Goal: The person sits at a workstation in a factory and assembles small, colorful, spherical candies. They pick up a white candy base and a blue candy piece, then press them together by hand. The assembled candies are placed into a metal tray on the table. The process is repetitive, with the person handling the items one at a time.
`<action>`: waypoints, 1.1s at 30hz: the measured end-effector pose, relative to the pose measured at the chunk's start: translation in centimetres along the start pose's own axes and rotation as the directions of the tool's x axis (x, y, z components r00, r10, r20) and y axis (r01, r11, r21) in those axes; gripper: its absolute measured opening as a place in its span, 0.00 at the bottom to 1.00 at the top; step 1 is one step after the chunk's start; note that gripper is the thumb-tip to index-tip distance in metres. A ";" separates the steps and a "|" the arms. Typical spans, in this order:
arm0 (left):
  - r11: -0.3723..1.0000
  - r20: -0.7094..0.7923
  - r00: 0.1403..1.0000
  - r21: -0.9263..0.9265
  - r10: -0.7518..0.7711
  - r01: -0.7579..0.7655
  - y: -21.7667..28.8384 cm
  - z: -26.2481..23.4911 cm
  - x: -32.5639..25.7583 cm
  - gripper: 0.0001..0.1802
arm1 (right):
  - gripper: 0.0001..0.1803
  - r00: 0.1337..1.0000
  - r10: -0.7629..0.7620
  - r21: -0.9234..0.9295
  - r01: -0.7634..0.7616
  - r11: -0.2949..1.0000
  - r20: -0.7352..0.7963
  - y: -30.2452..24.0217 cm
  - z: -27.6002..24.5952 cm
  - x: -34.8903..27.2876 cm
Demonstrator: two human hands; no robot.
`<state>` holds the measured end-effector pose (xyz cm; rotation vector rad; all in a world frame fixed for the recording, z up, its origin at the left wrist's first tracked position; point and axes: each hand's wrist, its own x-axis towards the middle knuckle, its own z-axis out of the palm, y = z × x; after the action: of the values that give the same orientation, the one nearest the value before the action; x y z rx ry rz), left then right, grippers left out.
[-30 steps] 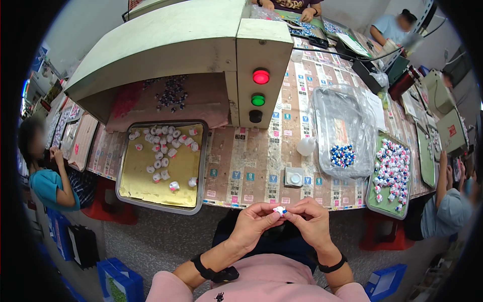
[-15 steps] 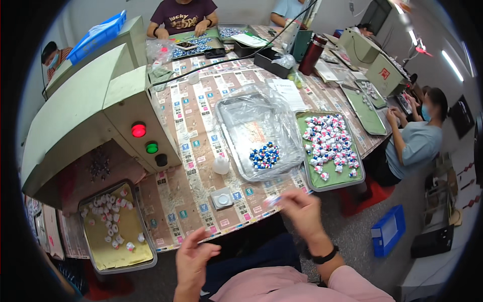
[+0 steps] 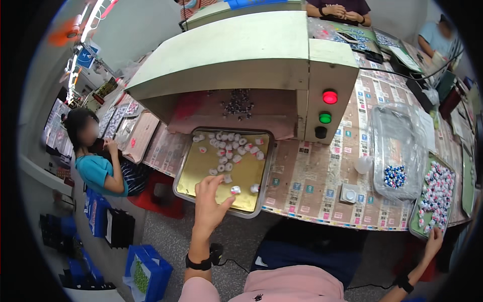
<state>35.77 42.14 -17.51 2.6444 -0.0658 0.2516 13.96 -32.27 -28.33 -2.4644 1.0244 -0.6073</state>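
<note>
My left hand [image 3: 210,202] reaches over the near edge of a gold-lined metal tray [image 3: 193,168], thumb and fingers apart. Small white round pieces [image 3: 229,146] with red marks lie loose in this tray, one of them right by my fingertips. At the far right, my right hand [image 3: 433,243] is at the near edge of a green-lined tray [image 3: 420,221], its fingertips drawn together. Whether a piece is between them is too small to tell. White, red and blue pieces [image 3: 438,189] crowd that tray.
A beige machine [image 3: 241,55] with a wide opening and lit red and green lamps [image 3: 325,117] stands behind the gold-lined tray. Right of it are a plastic-covered tray [image 3: 382,133] with blue beads, a white bottle [image 3: 363,164] and a small white block [image 3: 349,194]. Co-workers sit around.
The view has swung left. My left hand has moved over the gold-lined tray. My right hand, which held a small white piece before the table edge, has moved right to the green-lined tray.
</note>
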 end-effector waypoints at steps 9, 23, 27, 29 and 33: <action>0.972 -0.085 0.996 0.232 -0.012 0.032 -0.1 4.1 0.8 0.40 | 0.10 0.976 -0.179 0.200 0.152 0.968 0.127 -20.0 0.4 -4.8; 0.989 -0.153 0.977 -0.003 0.148 -0.150 -2.8 6.0 2.3 0.11 | 0.06 0.910 -0.385 0.401 0.300 0.866 0.151 -30.4 5.4 -7.9; 0.526 0.238 0.877 -0.724 -0.418 0.447 -2.5 5.5 2.1 0.08 | 0.05 0.922 -0.380 0.336 0.335 0.880 0.078 -30.4 7.1 -5.5; 0.030 0.336 0.873 -0.929 -0.353 0.370 -0.9 4.4 2.0 0.11 | 0.05 0.909 -0.417 0.298 0.392 0.870 0.024 -30.3 8.2 -4.2; -0.462 0.473 0.841 -0.827 -0.263 0.320 0.8 4.0 1.6 0.17 | 0.06 0.891 -0.446 0.223 0.419 0.880 0.085 -31.5 9.9 -2.5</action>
<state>37.92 39.54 -20.32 0.6460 0.3701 -0.1156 35.21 -7.99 -20.92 -2.5203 0.3309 -0.6307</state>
